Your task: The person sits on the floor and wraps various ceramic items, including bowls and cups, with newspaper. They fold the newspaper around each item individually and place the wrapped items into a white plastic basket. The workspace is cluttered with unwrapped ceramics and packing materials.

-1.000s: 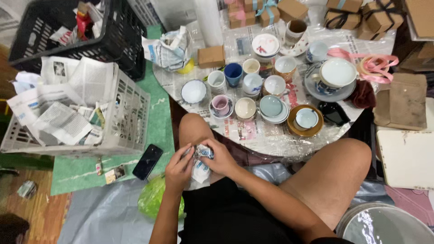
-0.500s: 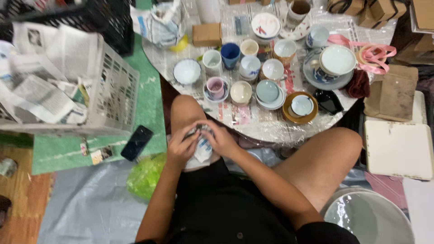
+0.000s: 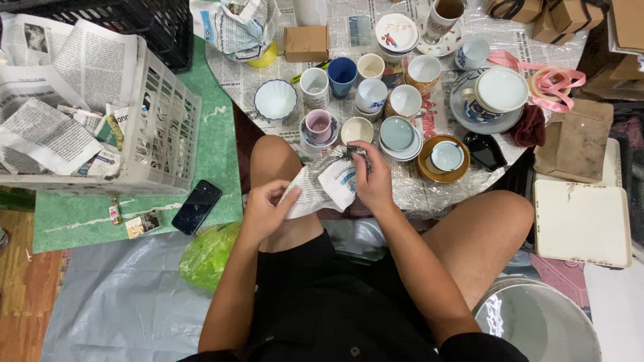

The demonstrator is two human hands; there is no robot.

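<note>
Newsprint bundle (image 3: 320,188) with a white-and-blue ceramic piece inside, held over the lap at centre; left hand (image 3: 263,211) pinches the paper's 7 o'clock edge, right hand (image 3: 373,179) is closed on its 2 o'clock corner. Likely light but fragile, paper soft and slippery, so best cradled from beneath. Cups and saucers (image 3: 397,133) crowd 12 o'clock, phone (image 3: 196,206) at 9, white basket (image 3: 166,127) at 10

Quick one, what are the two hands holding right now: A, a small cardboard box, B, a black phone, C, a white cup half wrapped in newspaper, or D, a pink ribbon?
C: the left hand and right hand grip a white cup partly covered in newspaper, above the knee.
</note>
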